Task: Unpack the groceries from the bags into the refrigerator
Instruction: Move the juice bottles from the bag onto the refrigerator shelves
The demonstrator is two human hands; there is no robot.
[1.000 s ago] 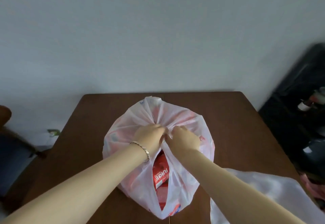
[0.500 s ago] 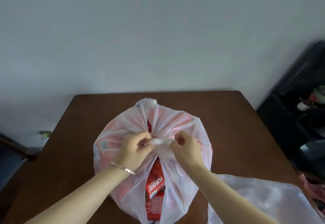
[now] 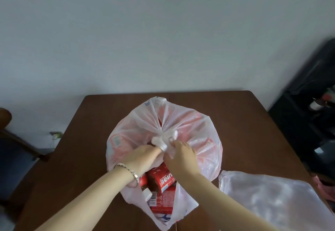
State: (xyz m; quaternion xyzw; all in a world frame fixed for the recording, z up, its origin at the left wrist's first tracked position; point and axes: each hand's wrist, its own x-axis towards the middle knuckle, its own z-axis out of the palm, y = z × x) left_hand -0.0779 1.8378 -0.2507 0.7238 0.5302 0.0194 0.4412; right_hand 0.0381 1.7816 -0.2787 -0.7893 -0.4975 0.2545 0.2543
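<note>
Working the knot [image 3: 161,141] loose
We pinch it with left hand [image 3: 143,159] and right hand [image 3: 181,156] — the bag [image 3: 197,127] gapes wider now, baring the juice carton [image 3: 163,179].

Inside the knotted bag [image 3: 192,125] it's mostly red blur through plastic. The juice carton [image 3: 162,180] sits partly under the right hand [image 3: 181,160]. The second bag [image 3: 268,201] runs off the bottom-right edge, and things on the dark shelf [image 3: 308,114] are too blurry to name.
</note>
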